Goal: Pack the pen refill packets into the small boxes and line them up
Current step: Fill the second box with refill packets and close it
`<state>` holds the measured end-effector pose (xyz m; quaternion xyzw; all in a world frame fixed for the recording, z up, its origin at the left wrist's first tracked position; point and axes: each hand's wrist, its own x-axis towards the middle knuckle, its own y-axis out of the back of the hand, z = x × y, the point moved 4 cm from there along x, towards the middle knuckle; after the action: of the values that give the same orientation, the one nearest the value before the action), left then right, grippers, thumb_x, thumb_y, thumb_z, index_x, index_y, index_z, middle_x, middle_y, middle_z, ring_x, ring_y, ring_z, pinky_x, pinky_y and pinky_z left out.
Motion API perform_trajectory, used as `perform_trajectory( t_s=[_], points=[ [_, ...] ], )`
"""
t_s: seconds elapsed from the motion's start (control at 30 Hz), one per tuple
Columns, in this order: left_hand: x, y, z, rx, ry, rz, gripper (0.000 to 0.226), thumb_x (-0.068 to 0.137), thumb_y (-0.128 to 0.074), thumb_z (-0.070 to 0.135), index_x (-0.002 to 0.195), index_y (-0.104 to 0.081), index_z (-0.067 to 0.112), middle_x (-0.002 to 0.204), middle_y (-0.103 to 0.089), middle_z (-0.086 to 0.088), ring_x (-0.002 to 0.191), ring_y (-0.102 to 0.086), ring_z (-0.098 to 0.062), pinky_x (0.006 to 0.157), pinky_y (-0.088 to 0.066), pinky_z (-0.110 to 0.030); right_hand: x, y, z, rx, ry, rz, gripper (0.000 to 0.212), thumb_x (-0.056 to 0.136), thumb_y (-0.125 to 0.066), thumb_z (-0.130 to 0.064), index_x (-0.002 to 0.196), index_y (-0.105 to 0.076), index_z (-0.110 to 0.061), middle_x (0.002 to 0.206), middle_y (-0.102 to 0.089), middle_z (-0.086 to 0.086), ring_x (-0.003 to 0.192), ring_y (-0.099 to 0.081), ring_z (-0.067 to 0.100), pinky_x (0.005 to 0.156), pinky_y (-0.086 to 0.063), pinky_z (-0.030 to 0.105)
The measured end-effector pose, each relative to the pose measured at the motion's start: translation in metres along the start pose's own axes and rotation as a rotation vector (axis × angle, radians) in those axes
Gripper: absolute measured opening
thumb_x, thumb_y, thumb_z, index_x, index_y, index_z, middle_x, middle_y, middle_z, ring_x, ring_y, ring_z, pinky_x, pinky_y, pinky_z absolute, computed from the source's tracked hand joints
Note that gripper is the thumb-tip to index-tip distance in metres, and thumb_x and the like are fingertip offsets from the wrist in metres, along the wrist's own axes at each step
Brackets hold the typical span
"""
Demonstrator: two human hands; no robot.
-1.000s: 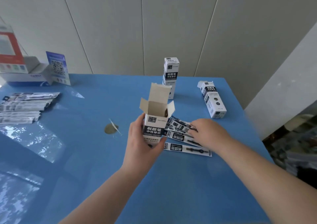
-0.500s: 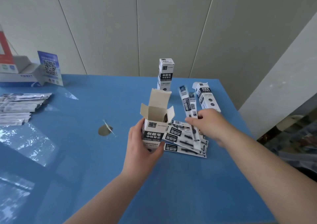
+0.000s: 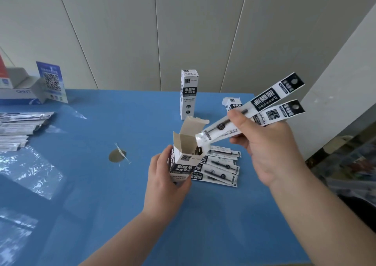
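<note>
Two pen refill packets (image 3: 262,111), pinched together in the right hand (image 3: 266,143), now slant down toward the open small box (image 3: 184,157), their clear lower ends just at its mouth. A second ago that hand lay flat on the loose packets on the blue worktop (image 3: 203,225); half a second ago it was lifting the pair upright beside the box. The printed header ends fan apart above and to the right of the box, so the two strips are not squared up with each other.

The left hand (image 3: 164,184) wraps the box from its left side and lower front, holding it tilted with the top flaps standing open, much as in the earlier frames but raised a little toward the camera. A dark header already shows inside the box mouth, which suggests some refills are in; how many cannot be told.

Several more packets (image 3: 219,168) lie stacked on the worktop just right of the box and partly behind it. Behind the box stands one closed box upright (image 3: 188,93); to the right of that, another box (image 3: 234,103) is mostly hidden by the right hand. Far left of the box lies a further heap of foil-backed packets (image 3: 18,129).

Judged from this, the insertion step is under way, with packing unfinished and the lining-up not yet begun for this box.
</note>
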<state>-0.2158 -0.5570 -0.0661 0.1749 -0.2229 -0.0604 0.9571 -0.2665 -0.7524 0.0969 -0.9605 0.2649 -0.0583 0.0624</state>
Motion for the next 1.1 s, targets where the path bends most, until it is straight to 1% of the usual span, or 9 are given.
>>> perform_trajectory(
  t_s=[0.23,0.4,0.53,0.63,0.73,0.8,0.87,0.97,1.1],
  points=[
    [-0.002,-0.002,-0.001,0.020,-0.011,0.000,0.091,0.076,-0.084,0.013,0.144,-0.034,0.046,0.129,-0.038,0.033,0.119,-0.050,-0.002,0.090,-0.037,-0.002,-0.004,-0.025,0.013,-0.162,0.078,-0.055,0.014,0.078,-0.086,-0.015,0.077,-0.074,-0.020,0.074,-0.076,-0.006,0.066,-0.071,0.008,0.054,-0.053,0.024],
    [-0.002,-0.002,0.003,0.006,0.006,0.042,0.082,0.075,-0.078,0.027,0.142,-0.034,0.042,0.126,-0.038,0.036,0.119,-0.048,0.006,0.091,-0.034,0.000,0.000,-0.029,0.011,-0.437,0.146,-0.145,0.034,0.064,-0.090,-0.049,0.091,-0.072,-0.035,0.075,-0.065,-0.017,0.062,-0.056,0.003,0.062,-0.047,0.019],
    [-0.002,-0.001,0.000,-0.005,0.041,0.053,0.082,0.076,-0.082,0.025,0.144,-0.036,0.035,0.125,-0.039,0.033,0.119,-0.048,0.003,0.090,-0.036,0.000,0.006,-0.014,0.010,-0.416,0.218,-0.128,0.035,0.075,-0.071,-0.065,0.098,-0.071,-0.039,0.086,-0.069,-0.012,0.070,-0.060,0.012,0.068,-0.052,0.025],
    [-0.002,-0.001,-0.004,-0.010,0.065,0.049,0.078,0.077,-0.083,0.023,0.144,-0.042,0.027,0.123,-0.041,0.030,0.118,-0.051,-0.003,0.090,-0.039,-0.004,0.019,0.005,0.035,-0.625,0.198,-0.088,0.019,0.083,-0.068,-0.053,0.093,-0.070,-0.037,0.086,-0.069,-0.012,0.069,-0.060,0.005,0.068,-0.049,0.022],
    [-0.003,0.000,-0.004,-0.022,0.105,0.055,0.074,0.077,-0.080,0.032,0.141,-0.044,0.029,0.120,-0.041,0.031,0.117,-0.053,-0.006,0.089,-0.048,-0.019,0.029,0.015,0.082,-1.073,0.031,-0.292,0.020,0.088,-0.071,-0.043,0.106,-0.068,-0.035,0.095,-0.065,-0.013,0.080,-0.061,0.006,0.075,-0.049,0.029],
    [-0.004,0.001,-0.002,-0.031,0.129,0.066,0.073,0.075,-0.075,0.042,0.140,-0.044,0.029,0.118,-0.041,0.033,0.116,-0.053,-0.007,0.089,-0.055,-0.036,0.029,0.016,0.108,-1.255,0.026,-0.397,0.027,0.088,-0.069,-0.044,0.112,-0.069,-0.031,0.102,-0.062,-0.012,0.095,-0.061,0.014,0.079,-0.048,0.031],
    [-0.005,0.002,0.000,-0.033,0.145,0.079,0.074,0.075,-0.076,0.041,0.140,-0.043,0.029,0.118,-0.042,0.032,0.115,-0.054,-0.008,0.086,-0.057,-0.045,0.028,0.014,0.122,-1.311,0.068,-0.424,0.034,0.086,-0.069,-0.049,0.112,-0.069,-0.026,0.107,-0.061,-0.008,0.105,-0.056,0.018,0.082,-0.047,0.034],
    [-0.006,0.002,-0.001,-0.018,0.161,0.094,0.073,0.078,-0.084,0.026,0.139,-0.043,0.027,0.116,-0.042,0.031,0.113,-0.054,-0.008,0.084,-0.058,-0.048,0.029,0.012,0.136,-1.370,0.111,-0.472,0.033,0.082,-0.071,-0.050,0.093,-0.065,-0.020,0.095,-0.056,-0.006,0.099,-0.052,0.021,0.073,-0.045,0.035],
    [-0.006,0.002,-0.003,0.004,0.185,0.100,0.069,0.078,-0.084,0.020,0.135,-0.045,0.023,0.113,-0.043,0.029,0.110,-0.054,-0.005,0.082,-0.058,-0.045,0.030,0.013,0.142,-1.363,0.174,-0.474,0.015,0.088,-0.062,-0.026,0.077,-0.059,-0.016,0.079,-0.045,-0.009,0.081,-0.048,0.018,0.060,-0.031,0.031]
  ],
)
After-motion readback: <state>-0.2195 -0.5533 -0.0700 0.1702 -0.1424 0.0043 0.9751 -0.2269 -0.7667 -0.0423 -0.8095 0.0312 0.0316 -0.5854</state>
